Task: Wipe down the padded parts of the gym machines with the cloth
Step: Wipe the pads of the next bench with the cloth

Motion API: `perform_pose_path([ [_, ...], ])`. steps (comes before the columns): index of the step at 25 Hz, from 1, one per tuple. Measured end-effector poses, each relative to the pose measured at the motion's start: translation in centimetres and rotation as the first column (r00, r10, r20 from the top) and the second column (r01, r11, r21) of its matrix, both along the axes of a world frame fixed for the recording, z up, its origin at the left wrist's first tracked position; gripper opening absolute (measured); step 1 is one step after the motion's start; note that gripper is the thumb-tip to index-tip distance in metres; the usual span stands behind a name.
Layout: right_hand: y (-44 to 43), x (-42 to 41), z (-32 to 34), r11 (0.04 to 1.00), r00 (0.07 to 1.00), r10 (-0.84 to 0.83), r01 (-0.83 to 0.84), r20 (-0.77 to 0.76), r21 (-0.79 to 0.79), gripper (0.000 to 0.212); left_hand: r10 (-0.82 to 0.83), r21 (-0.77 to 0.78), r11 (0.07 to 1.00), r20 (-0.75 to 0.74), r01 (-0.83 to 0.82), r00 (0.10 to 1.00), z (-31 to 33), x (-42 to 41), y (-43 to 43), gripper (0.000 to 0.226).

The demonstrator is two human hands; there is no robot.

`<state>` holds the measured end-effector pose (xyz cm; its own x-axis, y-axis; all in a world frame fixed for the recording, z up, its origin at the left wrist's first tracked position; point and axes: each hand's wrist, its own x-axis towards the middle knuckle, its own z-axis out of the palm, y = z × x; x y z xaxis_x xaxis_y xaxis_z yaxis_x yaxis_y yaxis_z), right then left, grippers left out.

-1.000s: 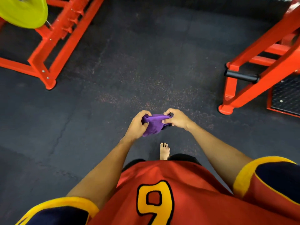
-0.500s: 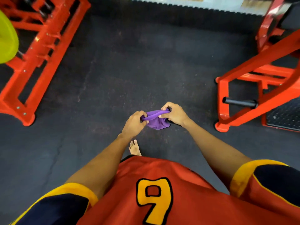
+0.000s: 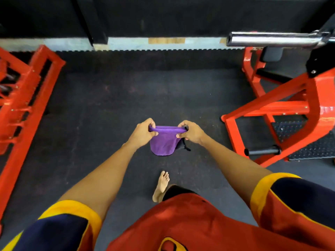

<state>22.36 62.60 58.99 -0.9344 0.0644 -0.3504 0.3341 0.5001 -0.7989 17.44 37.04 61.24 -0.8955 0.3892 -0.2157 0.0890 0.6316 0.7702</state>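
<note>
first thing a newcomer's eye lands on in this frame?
The purple cloth, stretched at centre between the left hand and right hand above the dark floor. Then the bright orange machine frames: one along the left edge, another at right under a chrome bar.

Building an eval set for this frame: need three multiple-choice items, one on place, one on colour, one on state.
1. Where is the chrome barbell sleeve?
A. upper right
B. lower left
C. on the floor by the foot

2. What colour is the cloth?
A. yellow
B. purple
C. white

3. How is the cloth held?
A. left hand only
B. lying on the mat
C. stretched between both hands

Key: 1 A, it juts in at the top right above the red machine frame. 2 B, its fabric is plainly purple. 3 C, the left hand and right hand each pinch one end of its top edge.
</note>
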Motion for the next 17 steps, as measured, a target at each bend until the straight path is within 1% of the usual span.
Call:
perform_pose_path([
  [2,1.3,-5.0,0.2,0.998,0.998,-0.063,0.062,-0.018,-0.023,0.029,-0.03,0.024,0.999,-0.013,0.03,0.999,0.5,-5.8,1.8,0.028],
  [5,3.1,-12.1,1.5,0.986,0.985,-0.165,0.164,-0.051,-0.038,0.026,-0.041,0.022,0.999,-0.023,0.041,0.999,1.6,-14.1,4.6,0.035],
  [8,4.7,-17.7,3.7,0.965,0.961,-0.262,0.262,-0.084,-0.009,0.027,-0.059,0.002,0.998,-0.079,0.06,0.995,2.9,-21.0,7.2,0.023],
  [11,6.4,-22.8,6.1,0.945,0.935,-0.322,0.326,-0.151,-0.004,0.026,-0.077,-0.009,0.997,-0.075,0.077,0.994,4.7,-27.0,9.6,0.017],
  [13,7.9,-27.0,7.4,0.913,0.898,-0.403,0.407,-0.177,-0.013,0.027,-0.094,-0.002,0.996,-0.08,0.094,0.992,6.0,-31.8,11.6,0.015],
  [17,11.2,-35.6,8.6,0.813,0.792,-0.57,0.581,-0.221,-0.014,0.027,-0.21,-0.017,0.978,-0.143,0.21,0.967,8.7,-41.3,16.4,0.015],
])
